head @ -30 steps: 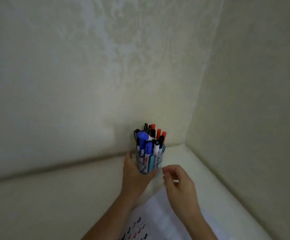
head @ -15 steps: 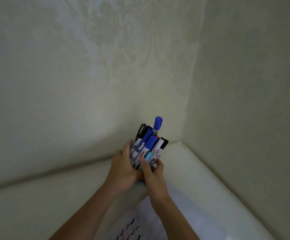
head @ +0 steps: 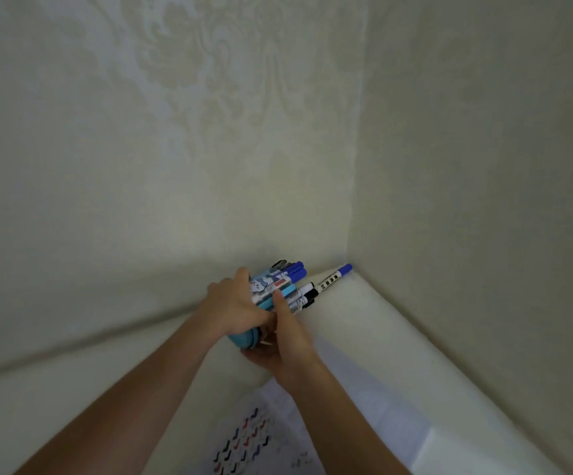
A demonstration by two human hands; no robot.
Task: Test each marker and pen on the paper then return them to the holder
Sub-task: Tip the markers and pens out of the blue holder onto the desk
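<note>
The paper (head: 271, 440) lies nearer the viewer than the holder, partly under the forearms, and is judged thin, limp and easily creased, best pinned flat near an edge; its lower part is cut off by the frame, and the small dark and red ticks on it are too blurred to be read. The holder (head: 267, 285) is held tipped on its side over the white table (head: 398, 330), mouth toward the wall corner; it is judged light, stiff and smooth-walled, so a grasp round its middle is preferred. The left hand (head: 233, 305) is wrapped over its top with fingers curled round the far side, and the right hand (head: 288, 341) grips it from below, thumb pressed on the wall. Whether its base touches the table cannot be told, since both hands cover it. The markers (head: 291, 270) project from the holder's mouth; they are judged light, rigid and apt to roll or slide out, best pinched at mid-barrel. Their number cannot be counted. One blue-capped marker (head: 329, 280) lies farthest beyond the mouth, and whether its tail is inside the holder is hidden
</note>
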